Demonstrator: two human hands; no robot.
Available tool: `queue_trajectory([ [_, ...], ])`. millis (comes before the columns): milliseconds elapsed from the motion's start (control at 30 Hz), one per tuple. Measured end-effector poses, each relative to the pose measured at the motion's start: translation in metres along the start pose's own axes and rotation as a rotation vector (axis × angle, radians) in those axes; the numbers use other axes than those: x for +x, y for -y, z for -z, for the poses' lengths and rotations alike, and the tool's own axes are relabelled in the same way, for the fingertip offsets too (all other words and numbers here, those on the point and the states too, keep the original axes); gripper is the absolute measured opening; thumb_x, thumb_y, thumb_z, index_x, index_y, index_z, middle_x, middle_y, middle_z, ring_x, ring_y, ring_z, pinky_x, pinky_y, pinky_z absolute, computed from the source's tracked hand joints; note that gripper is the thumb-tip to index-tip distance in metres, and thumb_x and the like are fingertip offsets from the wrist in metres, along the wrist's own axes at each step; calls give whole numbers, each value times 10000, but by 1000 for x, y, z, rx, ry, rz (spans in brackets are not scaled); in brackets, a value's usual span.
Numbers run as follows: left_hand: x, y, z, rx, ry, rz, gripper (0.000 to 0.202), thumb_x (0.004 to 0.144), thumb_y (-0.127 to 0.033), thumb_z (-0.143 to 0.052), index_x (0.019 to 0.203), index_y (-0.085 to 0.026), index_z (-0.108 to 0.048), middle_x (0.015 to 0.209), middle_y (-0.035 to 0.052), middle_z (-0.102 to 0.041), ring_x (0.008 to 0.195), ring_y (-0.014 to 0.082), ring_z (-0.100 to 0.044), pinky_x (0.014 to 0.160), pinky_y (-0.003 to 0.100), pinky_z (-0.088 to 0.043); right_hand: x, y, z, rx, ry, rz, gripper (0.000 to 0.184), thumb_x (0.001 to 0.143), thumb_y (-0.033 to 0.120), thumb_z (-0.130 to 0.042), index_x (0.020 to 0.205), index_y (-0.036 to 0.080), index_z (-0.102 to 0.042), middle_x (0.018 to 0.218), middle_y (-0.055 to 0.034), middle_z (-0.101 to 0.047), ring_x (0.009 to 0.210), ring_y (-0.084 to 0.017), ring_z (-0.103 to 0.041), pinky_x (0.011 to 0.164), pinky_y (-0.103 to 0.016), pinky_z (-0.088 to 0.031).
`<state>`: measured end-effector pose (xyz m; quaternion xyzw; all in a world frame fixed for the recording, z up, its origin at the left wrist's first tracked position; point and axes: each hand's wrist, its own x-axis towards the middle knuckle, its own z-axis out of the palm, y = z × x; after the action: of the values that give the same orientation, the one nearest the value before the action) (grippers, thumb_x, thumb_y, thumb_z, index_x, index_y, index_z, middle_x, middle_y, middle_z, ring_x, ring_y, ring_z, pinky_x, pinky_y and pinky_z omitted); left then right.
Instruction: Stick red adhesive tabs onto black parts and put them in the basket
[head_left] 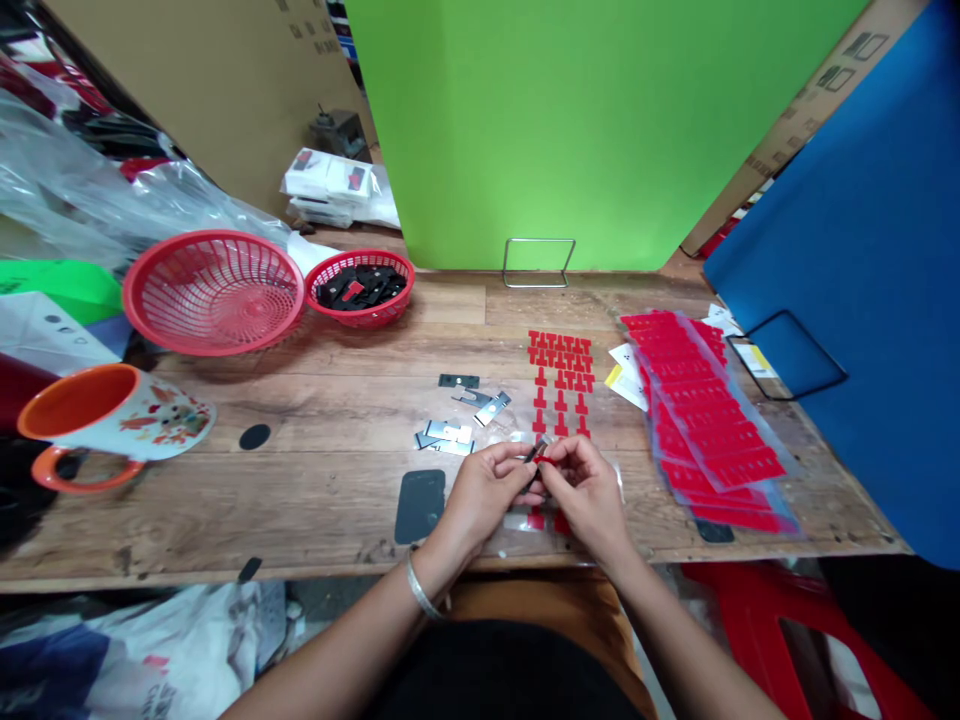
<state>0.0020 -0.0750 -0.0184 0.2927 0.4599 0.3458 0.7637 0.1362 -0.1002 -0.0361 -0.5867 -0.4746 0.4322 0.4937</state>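
My left hand (481,497) is closed, its fingertips gripping a small dark plate (535,452). Pinched between the thumb and fingers of my right hand (592,492) is a small red sticker (546,460), held against that plate. Both hands are over the lower part of a clear sheet that carries rows of red T-shaped stickers (561,400); part of it is hidden beneath them. Left of the sheet lie several shiny metal plates (448,433) and one dark plate (459,381). A dark grey rectangular pad (420,506) is beside my left wrist.
A stack of red sticker sheets (705,410) lies on the right. Back left are a large red basket (217,335) and a smaller red basket (379,318) of black plates. An orange-and-white mug (161,420) stands at left. Green (600,130) and blue (862,250) panels rise behind.
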Motion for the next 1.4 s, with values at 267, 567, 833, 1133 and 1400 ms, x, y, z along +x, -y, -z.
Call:
queue_trajectory([
  [267,1,4,-3,7,-48,-111,264,725,-198,-682,968,-110,-629,729,35,-707,581,114,-652,607,213,-554,-9,13,-3,-346,-127,281,47,843,214,-545,814,199,-579,919,-51,-560,789,-167,-558,640,-278,-450],
  [567,-1,-2,-10,-2,-62,-74,247,717,-174,-681,946,-96,-628,656,33,-686,599,140,-668,611,233,-563,7,20,1,-156,-154,144,81,793,234,-599,737,193,-558,792,-12,-547,740,-155,-536,624,-255,-442],
  [833,-1,-1,-10,5,-60,-73,259,714,-169,-683,954,-95,-619,662,44,-692,603,141,-669,604,228,-560,8,19,-1,16,-124,-9,132,761,294,-651,755,199,-559,679,28,-589,603,-125,-539,584,-242,-437],
  [1133,-4,2,-11,-5,-78,-76,288,702,-194,-698,964,-92,-631,654,37,-685,610,148,-672,617,240,-561,8,16,-2,79,-129,-81,194,729,326,-688,728,186,-554,662,24,-572,579,-109,-517,532,-215,-434],
  [1400,-9,0,-12,3,-66,-107,310,684,-247,-723,952,-101,-668,712,60,-705,609,157,-672,636,266,-559,7,17,-3,218,-179,-159,269,651,320,-753,720,185,-531,627,37,-576,549,-102,-533,526,-212,-429],
])
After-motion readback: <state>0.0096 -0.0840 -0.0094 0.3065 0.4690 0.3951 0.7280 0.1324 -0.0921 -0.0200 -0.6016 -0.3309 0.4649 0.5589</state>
